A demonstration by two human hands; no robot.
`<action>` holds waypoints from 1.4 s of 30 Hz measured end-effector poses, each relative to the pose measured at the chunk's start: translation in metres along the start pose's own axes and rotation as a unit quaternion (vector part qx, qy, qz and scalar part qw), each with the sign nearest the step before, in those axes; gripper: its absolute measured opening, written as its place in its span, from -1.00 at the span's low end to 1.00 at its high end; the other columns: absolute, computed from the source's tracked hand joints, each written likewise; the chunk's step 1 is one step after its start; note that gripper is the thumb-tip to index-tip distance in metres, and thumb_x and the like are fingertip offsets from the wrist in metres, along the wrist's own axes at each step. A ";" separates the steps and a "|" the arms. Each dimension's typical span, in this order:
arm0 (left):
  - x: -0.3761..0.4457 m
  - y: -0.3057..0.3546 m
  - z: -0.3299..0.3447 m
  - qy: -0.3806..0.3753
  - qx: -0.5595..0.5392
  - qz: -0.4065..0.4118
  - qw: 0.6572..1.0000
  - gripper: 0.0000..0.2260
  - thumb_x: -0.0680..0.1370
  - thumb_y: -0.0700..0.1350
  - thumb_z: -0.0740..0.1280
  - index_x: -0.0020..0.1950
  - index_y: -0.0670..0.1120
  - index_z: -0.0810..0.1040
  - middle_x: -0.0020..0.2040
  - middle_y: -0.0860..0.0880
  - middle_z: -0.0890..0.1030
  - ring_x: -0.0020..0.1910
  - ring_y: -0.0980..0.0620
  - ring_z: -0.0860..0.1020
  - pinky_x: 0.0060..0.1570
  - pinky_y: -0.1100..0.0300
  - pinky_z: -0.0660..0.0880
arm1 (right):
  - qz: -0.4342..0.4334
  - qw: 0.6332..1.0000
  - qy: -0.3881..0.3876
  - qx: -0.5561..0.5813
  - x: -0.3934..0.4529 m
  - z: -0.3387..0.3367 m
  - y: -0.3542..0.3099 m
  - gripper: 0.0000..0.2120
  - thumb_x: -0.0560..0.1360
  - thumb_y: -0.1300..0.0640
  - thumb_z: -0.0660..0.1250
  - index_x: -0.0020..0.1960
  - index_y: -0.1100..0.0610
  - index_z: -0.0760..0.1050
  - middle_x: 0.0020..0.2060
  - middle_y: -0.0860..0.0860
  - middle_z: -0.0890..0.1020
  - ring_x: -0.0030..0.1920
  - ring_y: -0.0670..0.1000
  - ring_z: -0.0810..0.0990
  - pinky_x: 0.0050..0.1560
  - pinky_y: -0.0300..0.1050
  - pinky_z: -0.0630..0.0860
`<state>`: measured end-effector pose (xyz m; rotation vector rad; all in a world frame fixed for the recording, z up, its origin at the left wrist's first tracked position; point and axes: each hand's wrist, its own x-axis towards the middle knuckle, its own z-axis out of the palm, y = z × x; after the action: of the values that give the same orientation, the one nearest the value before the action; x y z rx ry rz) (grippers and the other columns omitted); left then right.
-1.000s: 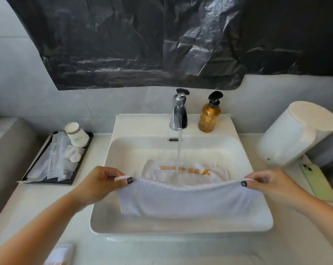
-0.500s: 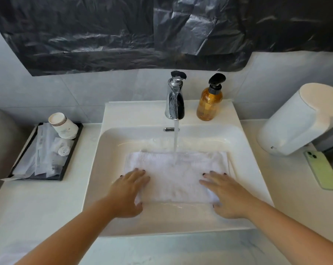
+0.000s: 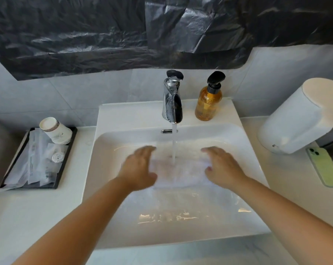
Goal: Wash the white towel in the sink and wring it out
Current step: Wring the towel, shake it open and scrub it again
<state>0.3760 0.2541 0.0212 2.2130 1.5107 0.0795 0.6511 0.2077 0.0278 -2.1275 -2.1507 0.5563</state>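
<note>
The white towel [image 3: 179, 173] lies flat in the white sink [image 3: 108, 142] under running water from the chrome faucet [image 3: 172, 104]. The stream lands on the towel's middle. My left hand [image 3: 138, 167] rests on the towel's left side with fingers stretched forward. On the right side lies my right hand [image 3: 222, 167], fingers also straight. Both hands are blurred by motion. The towel's edges under the hands are hidden.
An amber soap bottle [image 3: 208, 100] with a black pump stands right of the faucet. A black tray [image 3: 66, 165] with paper cups [image 3: 55, 131] and wrapped items sits on the left counter. A white dispenser [image 3: 303, 117] and a green phone [image 3: 326, 167] are at the right.
A second ago both hands held the towel stretched over the basin's front. They laid it flat and pressed it down, and now both hands have slid further back toward the faucet.
</note>
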 end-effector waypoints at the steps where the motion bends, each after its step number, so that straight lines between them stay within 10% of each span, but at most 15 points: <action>1: 0.002 0.014 0.008 -0.069 0.030 0.041 0.996 -0.18 0.40 0.05 0.35 0.60 -0.09 0.12 0.60 -0.10 0.16 0.58 -0.06 0.10 0.53 0.00 0.11 | -0.053 0.997 -0.048 -0.024 -0.004 0.006 -0.007 -0.35 0.47 0.17 0.26 0.53 0.07 0.18 0.50 0.06 0.26 0.49 0.07 0.22 0.47 -0.04 0.18; 4: 0.009 0.041 0.040 -0.170 0.206 0.073 0.961 -0.09 0.47 0.11 0.36 0.61 -0.14 -0.13 0.59 -0.12 0.01 0.58 -0.13 -0.01 0.51 -0.22 0.00 | -0.083 0.981 -0.146 -0.094 -0.008 0.029 -0.019 -0.20 0.46 0.09 0.29 0.59 0.07 -0.05 0.57 0.08 0.00 0.57 0.08 -0.04 0.53 0.07 -0.06; 7: 0.021 0.053 0.051 -0.090 0.265 0.034 0.959 -0.30 0.43 0.05 0.36 0.50 -0.12 0.19 0.32 -0.10 0.32 0.30 -0.14 0.32 0.26 -0.08 0.28 | -0.060 0.989 -0.102 -0.092 -0.002 0.043 -0.020 -0.19 0.43 0.07 0.30 0.57 0.07 -0.03 0.54 0.07 0.10 0.55 0.08 0.03 0.51 0.10 0.00; 16: 0.015 0.035 0.020 -0.091 -0.224 -0.057 0.969 -0.67 0.14 -0.06 0.38 -0.11 0.08 0.50 -0.21 0.14 0.58 -0.13 0.01 0.57 -0.26 0.38 0.44 | -0.114 0.991 -0.039 -0.057 0.005 0.050 -0.002 -0.27 0.31 0.09 0.38 0.46 0.15 0.28 0.28 0.06 0.47 0.29 0.13 0.45 0.29 0.02 0.35; 22: 0.000 0.021 -0.013 -0.191 -0.064 -0.006 0.979 -0.51 0.33 0.06 0.55 0.16 0.02 0.43 0.00 0.13 0.49 0.04 0.04 0.48 -0.12 0.30 0.38 | -0.189 0.978 0.092 -0.006 0.020 0.024 -0.031 -0.62 0.13 0.24 0.34 -0.05 0.16 0.56 -0.22 0.05 0.56 -0.18 0.20 0.55 -0.26 -0.03 0.37; 25: 0.005 0.032 -0.023 -0.197 -0.136 0.016 0.971 -0.20 0.23 0.17 0.62 0.38 0.11 0.35 0.22 0.18 0.48 0.20 0.16 0.47 0.12 0.29 0.39 | -0.276 0.947 0.164 0.003 0.024 -0.004 -0.052 -0.59 0.10 0.20 0.27 -0.06 0.11 0.61 -0.24 -0.02 0.57 -0.19 0.11 0.51 -0.25 -0.05 0.38; 27: 0.011 0.042 -0.025 -0.187 -0.234 0.017 0.954 -0.44 0.26 0.02 0.65 0.17 0.13 0.49 0.08 0.19 0.58 0.06 0.25 0.54 0.01 0.40 0.42 | -0.314 0.933 0.175 0.022 0.028 -0.018 -0.070 -0.56 0.13 0.20 0.31 0.00 0.10 0.63 -0.17 -0.03 0.62 -0.11 0.06 0.50 -0.17 -0.06 0.35; 30: 0.018 0.040 -0.022 -0.178 -0.401 -0.030 0.898 -0.69 0.28 -0.17 0.58 -0.01 -0.05 0.65 -0.06 0.00 0.70 -0.01 0.05 0.64 0.03 0.20 0.55 | -0.280 0.940 0.181 0.065 0.037 -0.030 -0.082 -0.48 0.15 0.22 0.33 0.11 0.14 0.60 0.01 0.03 0.63 0.07 0.08 0.50 -0.03 -0.07 0.35; 33: 0.018 0.024 -0.011 -0.139 -0.585 -0.094 0.793 -0.64 0.18 -0.20 0.46 -0.04 -0.22 0.64 -0.12 -0.18 0.68 -0.09 -0.12 0.64 -0.08 0.12 0.55 | -0.058 0.964 0.122 0.228 0.038 -0.035 -0.077 -0.51 0.33 0.15 0.44 0.25 0.10 0.50 0.17 0.02 0.51 0.21 0.06 0.47 0.13 -0.04 0.44; 36: 0.012 0.013 -0.001 -0.141 -0.700 -0.110 0.692 -0.48 0.14 -0.20 0.50 0.08 -0.29 0.61 -0.01 -0.32 0.63 -0.04 -0.23 0.61 0.03 0.00 0.51 | 0.136 0.826 -0.038 0.545 0.034 -0.029 -0.069 -0.37 0.35 0.04 0.57 0.35 0.02 0.42 0.21 -0.02 0.55 0.17 0.00 0.54 0.08 -0.14 0.47; 40: 0.003 0.006 0.000 -0.245 -0.795 -0.068 0.551 -0.38 0.21 -0.13 0.58 0.22 -0.30 0.56 0.05 -0.33 0.60 -0.01 -0.26 0.59 0.06 -0.06 0.50 | 0.117 0.695 -0.174 0.687 0.034 -0.010 -0.084 -0.32 0.17 -0.10 0.60 0.23 0.09 0.53 -0.05 0.05 0.68 -0.12 0.04 0.65 -0.09 -0.07 0.49; 42: -0.002 0.017 -0.003 -0.281 -0.829 -0.024 0.483 -0.56 0.32 -0.08 0.52 0.18 -0.12 0.58 0.07 -0.21 0.56 0.03 -0.19 0.56 0.10 -0.07 0.46 | 0.101 0.622 -0.196 0.751 0.038 -0.002 -0.101 -0.30 0.14 -0.06 0.63 0.21 0.14 0.55 0.09 0.17 0.66 0.04 0.16 0.65 0.11 0.08 0.53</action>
<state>0.3891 0.2485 0.0309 0.3955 0.4012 0.4859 0.5539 0.2474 0.0518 -1.1224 -0.5990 1.9785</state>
